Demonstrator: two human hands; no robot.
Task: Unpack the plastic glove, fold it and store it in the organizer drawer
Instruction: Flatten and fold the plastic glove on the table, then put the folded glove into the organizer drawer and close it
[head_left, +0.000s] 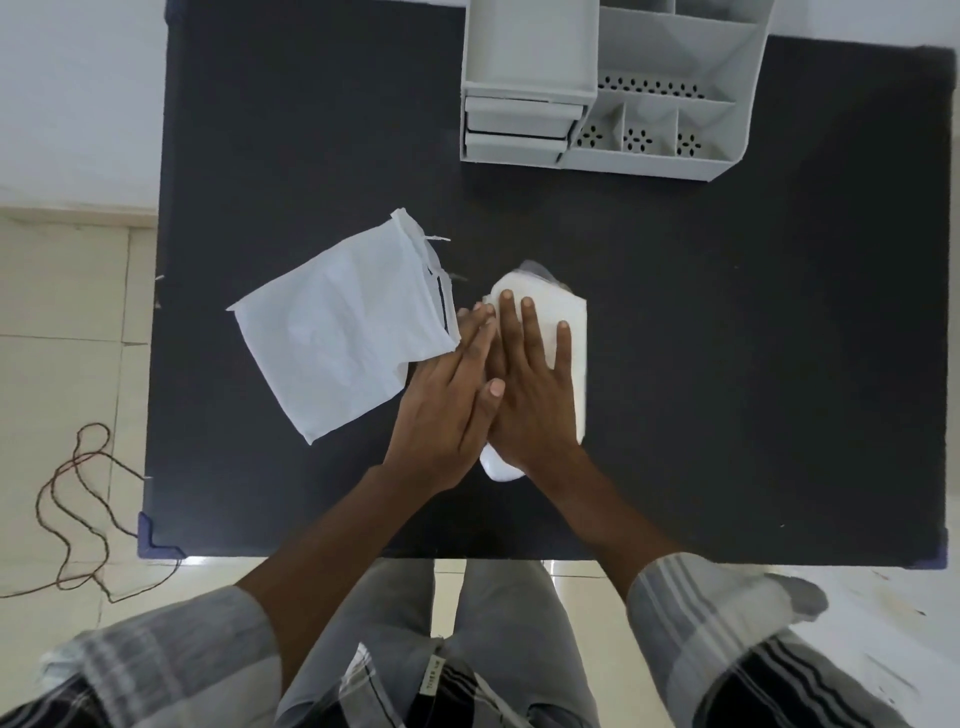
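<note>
We press both hands flat, fingers stretched out and palms down, on the white folded plastic glove (569, 332) that lies on the black table (753, 364). Our right hand (535, 400) covers most of the glove, its fingertips near the glove's far end, while our left hand (447, 400) lies just beside it, its thumb overlapping the right hand's inner edge and its fingertips reaching the glove's left border. Neither hand grips anything; both simply lie open on the sheet. The glove's right edge and its near rounded end peek out from under our right hand. Just left of our left hand, touching its outer edge, lies the empty white plastic packaging bag (337, 327), tilted, its open mouth turned towards our fingers. Well beyond our fingertips, at the far side of the table, stands the grey plastic desk organizer (670, 104), its small stacked drawers (519, 130) on its left part facing us.
</note>
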